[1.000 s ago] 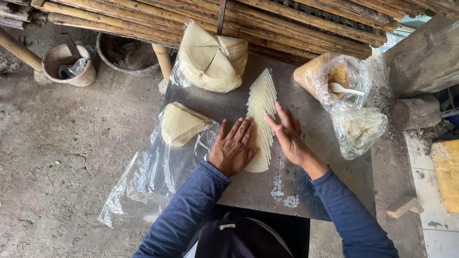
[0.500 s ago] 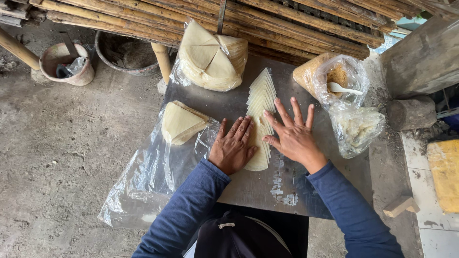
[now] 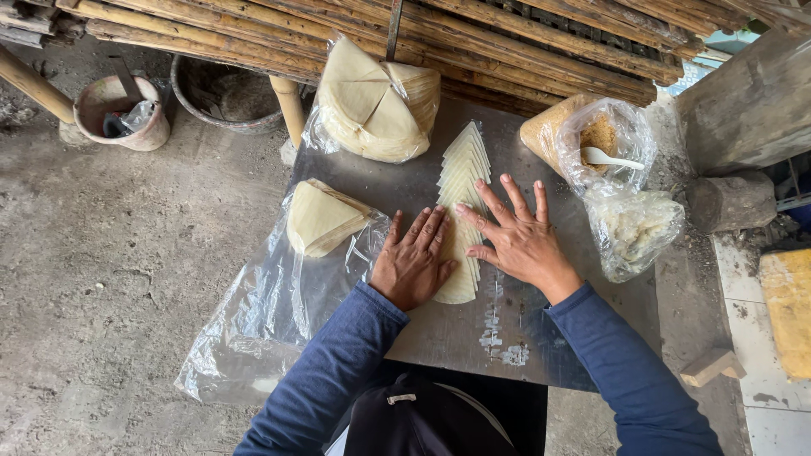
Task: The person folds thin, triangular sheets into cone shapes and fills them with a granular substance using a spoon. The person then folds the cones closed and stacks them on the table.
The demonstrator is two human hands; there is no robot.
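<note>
We have one view, worn on the head, looking steeply down from close above at the metal table (image 3: 524, 338), our own forearms entering from below.

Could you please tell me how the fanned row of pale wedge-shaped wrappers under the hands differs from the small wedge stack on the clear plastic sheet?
The fanned row of pale wedge-shaped wrappers is spread in an overlapping line on the grey metal board; the small wedge stack is piled squarely. The row lies bare, with the left hand and right hand flat on it; the stack rests untouched on the clear plastic sheet. Both share the same pale colour and wedge shape.
</note>
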